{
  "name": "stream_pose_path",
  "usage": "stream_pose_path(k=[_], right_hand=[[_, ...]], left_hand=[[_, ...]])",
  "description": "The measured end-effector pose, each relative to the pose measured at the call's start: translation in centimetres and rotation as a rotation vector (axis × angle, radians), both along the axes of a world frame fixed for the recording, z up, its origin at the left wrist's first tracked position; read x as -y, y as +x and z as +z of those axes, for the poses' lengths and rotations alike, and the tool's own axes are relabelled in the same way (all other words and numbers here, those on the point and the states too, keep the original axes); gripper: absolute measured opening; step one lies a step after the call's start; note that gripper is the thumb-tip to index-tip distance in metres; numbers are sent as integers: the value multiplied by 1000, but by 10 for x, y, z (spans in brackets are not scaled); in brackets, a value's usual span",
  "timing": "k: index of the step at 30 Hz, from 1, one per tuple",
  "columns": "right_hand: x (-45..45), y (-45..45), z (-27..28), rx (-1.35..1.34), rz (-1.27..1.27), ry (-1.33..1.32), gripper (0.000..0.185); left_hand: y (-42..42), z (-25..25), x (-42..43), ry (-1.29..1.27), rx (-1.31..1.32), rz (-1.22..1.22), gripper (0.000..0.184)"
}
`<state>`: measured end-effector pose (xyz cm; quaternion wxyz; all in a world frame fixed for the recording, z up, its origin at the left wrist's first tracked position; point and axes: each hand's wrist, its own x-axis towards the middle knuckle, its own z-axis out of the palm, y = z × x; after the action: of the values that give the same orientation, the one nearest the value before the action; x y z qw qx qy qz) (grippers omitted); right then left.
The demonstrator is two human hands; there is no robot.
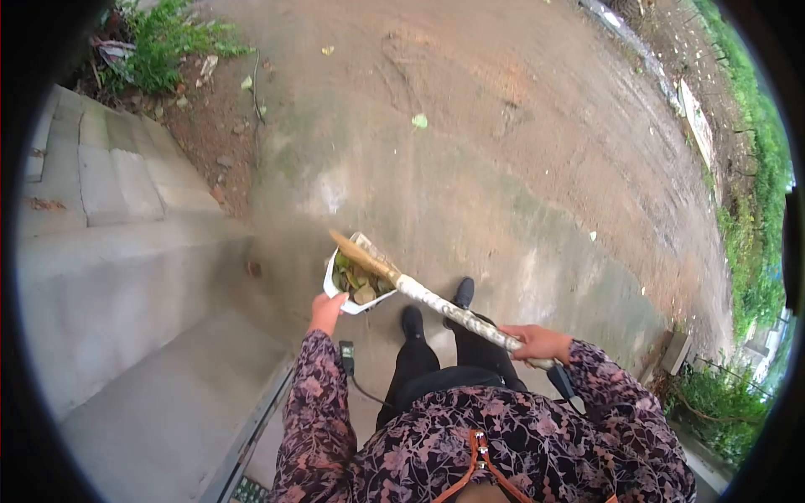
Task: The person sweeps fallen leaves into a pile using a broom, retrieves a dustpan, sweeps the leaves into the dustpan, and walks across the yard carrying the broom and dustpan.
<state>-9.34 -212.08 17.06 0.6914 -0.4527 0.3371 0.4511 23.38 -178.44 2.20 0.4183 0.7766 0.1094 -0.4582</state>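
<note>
Head view: your right hand (541, 344) is clamped round the pale handle (457, 313) of the broom, whose long axis slants forward-left to bristles (373, 260) across the white container (329, 278). Your left hand (327, 313), nearer those bristles, has fingers clasped on the container's near-left edge; leaves (343, 272) lie inside.

Two hands are in view, one left hand (325, 313) and one right hand (538, 344), with two floral sleeves (317, 402). There is one white container (366, 304), one edge of its rim in the left hand, and one broom (444, 306) in the right. Inside the container's edges lie several leaves (350, 277), too overlapped to count. At least four loose leaves (419, 121) dot the ground (503, 193). Two dark shoes (412, 323), two trouser legs (411, 369) and one small dark device (347, 356) with one cord (362, 388) also show.
</note>
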Motion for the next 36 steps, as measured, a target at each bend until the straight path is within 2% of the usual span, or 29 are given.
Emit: stream_pose_path(k=[1, 5, 7, 9, 11, 17, 19, 20, 21, 23, 24, 26, 27, 29, 31, 33, 36], right_hand=[[22, -5, 13, 10, 92, -66, 72], [93, -36, 67, 86, 158, -190, 71], [86, -66, 53, 112, -29, -205, 70], [116, -73, 38, 278, 57, -330, 69], [128, -80, 33, 153, -266, -201, 68], [153, -56, -14, 269, -555, -99, 56], [159, -48, -29, 238, -838, 69, 54], [154, -52, -46, 239, -950, 61, 43], [146, -54, -63, 246, -964, 76, 43], [127, -58, -86, 122, -1331, 327, 33], [118, -64, -95, 110, -1416, 393, 29], [99, -86, -110, 118, -1504, 393, 29], [136, -77, -85, 159, -1518, 355, 29], [138, -92, -87, 184, -1524, 425, 28], [134, -115, -92, 126, -1663, 380, 29], [128, -148, -119, 152, -1655, 321, 28], [137, -163, -129, 191, -1564, 241, 27]], left_hand=[[1, 5, 5, -22, -2, 75, 19], [10, 57, 43, -19, 62, 231, 20], [7, 62, 31, -3, 94, 315, 21], [7, 80, 50, 3, 168, 417, 24], [6, 98, 61, -23, 214, 436, 27], [13, 111, 82, -189, 331, 463, 21], [17, 111, 88, -250, 326, 483, 20], [16, 111, 87, -258, 356, 485, 21], [19, 112, 84, -258, 388, 485, 21], [30, 115, 83, -241, 427, 417, 23], [33, 112, 86, -247, 418, 387, 24], [25, 111, 82, -235, 404, 309, 25], [14, 119, 96, -281, 405, 383, 25], [21, 129, 105, -245, 430, 326, 24], [29, 119, 105, -268, 465, 263, 23], [25, 117, 102, -273, 508, 145, 24], [8, 128, 93, -256, 492, 174, 22]])
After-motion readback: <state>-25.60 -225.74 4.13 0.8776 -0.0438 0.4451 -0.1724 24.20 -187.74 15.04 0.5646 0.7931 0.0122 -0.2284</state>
